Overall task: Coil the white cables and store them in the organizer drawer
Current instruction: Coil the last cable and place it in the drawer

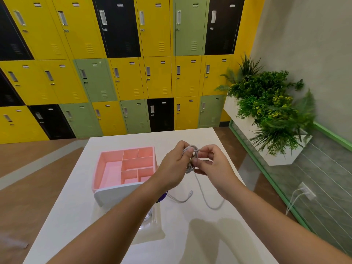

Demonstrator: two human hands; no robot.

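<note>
Both hands meet above the white table [190, 241], right of the organizer. My left hand [174, 166] grips a small bundle of coiled white cable [192, 149]. My right hand [210, 163] pinches a strand at the same bundle. The loose tail of the cable [204, 199] hangs down and loops on the table, its plug end [191, 192] lying near my left wrist. The pink organizer [112, 168] stands open on the table's left, its compartments showing nothing inside. Its white drawer front [114, 193] faces me, partly hidden by my left forearm.
A clear plastic tray or lid [150, 223] lies under my left forearm, with a coil faintly visible inside. A wall of yellow, green and black lockers [123, 73] stands beyond the table. A white planter with green plants [270, 111] stands to the right.
</note>
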